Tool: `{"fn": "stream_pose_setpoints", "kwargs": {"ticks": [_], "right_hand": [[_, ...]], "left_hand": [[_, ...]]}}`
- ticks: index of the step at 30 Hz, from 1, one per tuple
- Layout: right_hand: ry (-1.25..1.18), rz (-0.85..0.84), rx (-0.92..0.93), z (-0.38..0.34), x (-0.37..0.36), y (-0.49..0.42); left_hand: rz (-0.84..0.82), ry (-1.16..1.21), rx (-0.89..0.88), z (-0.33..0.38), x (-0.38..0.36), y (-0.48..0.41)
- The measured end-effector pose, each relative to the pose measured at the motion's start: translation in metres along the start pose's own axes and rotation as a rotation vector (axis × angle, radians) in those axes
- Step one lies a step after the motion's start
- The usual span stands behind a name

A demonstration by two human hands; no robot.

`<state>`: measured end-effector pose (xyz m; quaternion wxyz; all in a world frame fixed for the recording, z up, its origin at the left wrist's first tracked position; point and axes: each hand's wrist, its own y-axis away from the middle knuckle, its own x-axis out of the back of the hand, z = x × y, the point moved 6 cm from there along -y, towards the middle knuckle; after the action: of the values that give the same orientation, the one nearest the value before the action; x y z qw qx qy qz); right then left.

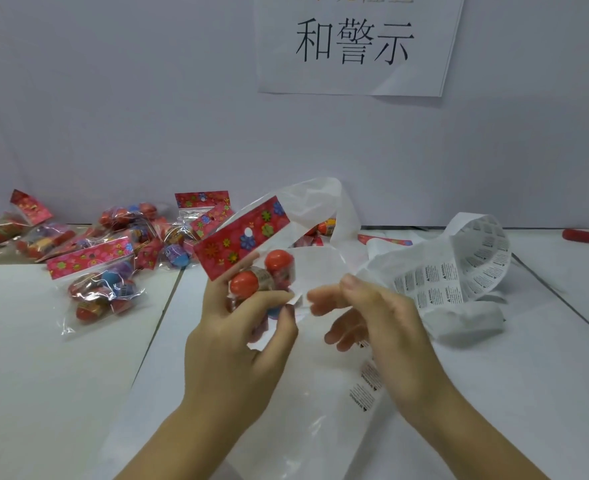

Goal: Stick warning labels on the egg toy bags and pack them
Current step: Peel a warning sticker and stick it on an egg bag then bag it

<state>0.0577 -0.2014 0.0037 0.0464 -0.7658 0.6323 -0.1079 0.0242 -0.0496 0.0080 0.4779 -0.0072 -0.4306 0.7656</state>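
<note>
Two hands meet above the white table point(61, 375). The left hand point(237, 327) grips an egg toy bag point(262, 271), fingers curled round its clear pouch, and the red flowered card on top is tilted up to the right. Just right of this bag, the right hand point(365, 317) brings thumb and forefinger together near the pouch edge; blur hides whether a label is between them. Further right of the bag lies a curled strip of warning labels point(459, 275). Left of the bag is a pile of more egg toy bags point(113, 258). Below the bag lies a clear plastic bag point(320, 410) with warning print. High above the bag, a paper sign point(355, 43) hangs on the wall.
</note>
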Motion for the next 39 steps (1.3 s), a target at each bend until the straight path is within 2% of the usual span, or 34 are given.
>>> {"fn": "stream_pose_setpoints", "kwargs": {"ticks": [2, 6, 10, 14, 16, 18, 20, 22, 23, 25, 27, 29, 32, 36, 39], "right_hand": [[0.075, 0.016, 0.11, -0.009, 0.006, 0.001], [0.422, -0.112, 0.303, -0.017, 0.002, 0.003], [0.405, -0.109, 0.35, -0.016, 0.0, 0.002], [-0.075, 0.011, 0.175, -0.004, 0.015, -0.008], [-0.129, -0.008, 0.087, 0.002, 0.018, -0.014], [0.008, -0.058, -0.025, 0.011, 0.016, -0.014], [0.262, -0.122, -0.09, 0.018, 0.014, -0.011], [0.486, -0.175, -0.084, 0.022, 0.012, -0.008], [0.503, -0.178, -0.069, 0.021, 0.011, -0.007], [0.326, -0.123, -0.024, 0.015, 0.013, -0.01], [-0.019, -0.074, 0.017, 0.007, 0.016, -0.014], [-0.258, -0.128, -0.002, 0.002, 0.011, -0.013], [-0.339, -0.179, -0.045, 0.003, -0.001, -0.009], [-0.369, -0.04, 0.002, 0.005, 0.005, -0.01], [-0.395, 0.022, 0.046, 0.005, 0.012, -0.011]], "left_hand": [[-0.06, 0.041, 0.015, -0.001, 0.0, -0.002], [-0.158, -0.032, -0.039, 0.001, -0.002, -0.002], [-0.175, 0.036, -0.052, 0.001, -0.003, -0.001], [-0.124, 0.179, 0.072, -0.011, 0.004, -0.009], [-0.151, 0.359, 0.204, -0.018, 0.003, -0.012], [-0.158, 0.593, 0.281, -0.018, 0.003, -0.014], [-0.159, 0.739, 0.311, -0.014, 0.004, -0.016], [-0.154, 0.749, 0.319, -0.012, 0.005, -0.016], [-0.149, 0.728, 0.325, -0.012, 0.005, -0.016], [-0.168, 0.719, 0.327, -0.01, 0.004, -0.016], [-0.202, 0.745, 0.326, -0.006, 0.003, -0.015], [-0.223, 0.741, 0.304, -0.002, 0.003, -0.015], [-0.254, 0.736, 0.293, 0.0, 0.003, -0.014], [-0.199, 1.002, 0.597, -0.015, -0.004, -0.01], [-0.201, 1.021, 0.723, -0.022, -0.01, -0.007]]}}
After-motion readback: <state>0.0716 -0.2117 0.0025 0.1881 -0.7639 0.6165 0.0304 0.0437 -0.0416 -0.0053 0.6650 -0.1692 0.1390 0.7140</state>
